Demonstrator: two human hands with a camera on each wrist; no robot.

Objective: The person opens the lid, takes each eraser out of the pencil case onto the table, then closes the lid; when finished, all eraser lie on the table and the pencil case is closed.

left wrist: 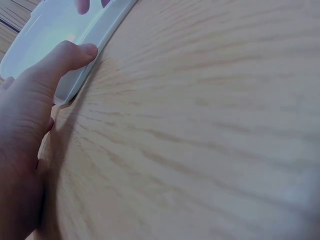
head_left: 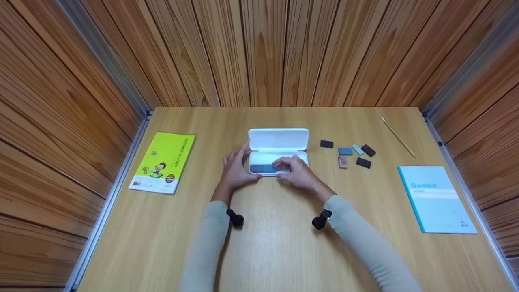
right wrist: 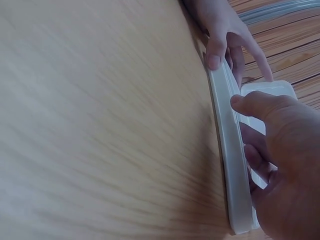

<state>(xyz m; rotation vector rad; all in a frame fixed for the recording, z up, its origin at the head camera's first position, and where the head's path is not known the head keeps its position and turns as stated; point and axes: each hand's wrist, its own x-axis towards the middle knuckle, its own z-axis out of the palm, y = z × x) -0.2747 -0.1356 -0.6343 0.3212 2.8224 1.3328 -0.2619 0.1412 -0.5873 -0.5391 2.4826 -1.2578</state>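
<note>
Two hands on the white pencil case (head_left: pixel 265 157), centre of frame. Right hand (head_left: pixel 300 173): fingers curled down inside the tray, thumb bent at the near edge; can't tell if they pinch anything, knuckles block it. Left hand (head_left: pixel 234 170): thumb on near rim, fingers spread round the left end, gripping the case. Blue strip (head_left: pixel 261 168) lies along the tray's near side, its right end by the right fingertips. Lid (head_left: pixel 278 139) open, tilted back toward top of frame.

Further out: six small blocks, likely erasers, right of centre: black block (head_left: pixel 326 144), blue block (head_left: pixel 345 151), green block (head_left: pixel 357 149), pink block (head_left: pixel 343 162), plus two more black ones. Pencil (head_left: pixel 398 137) upper right, notebook (head_left: pixel 438 198) lower right, green book (head_left: pixel 162 162) left.

Risks, judged: case could skid or twist if the left thumb eases off while the right fingers push. Lid could drop on the knuckles if the case gets bumped. Anything in the right fingers could slip, grip being unseen. Right sleeve (head_left: pixel 365 239) swinging outward could scatter blocks; pencil could roll if nudged.
</note>
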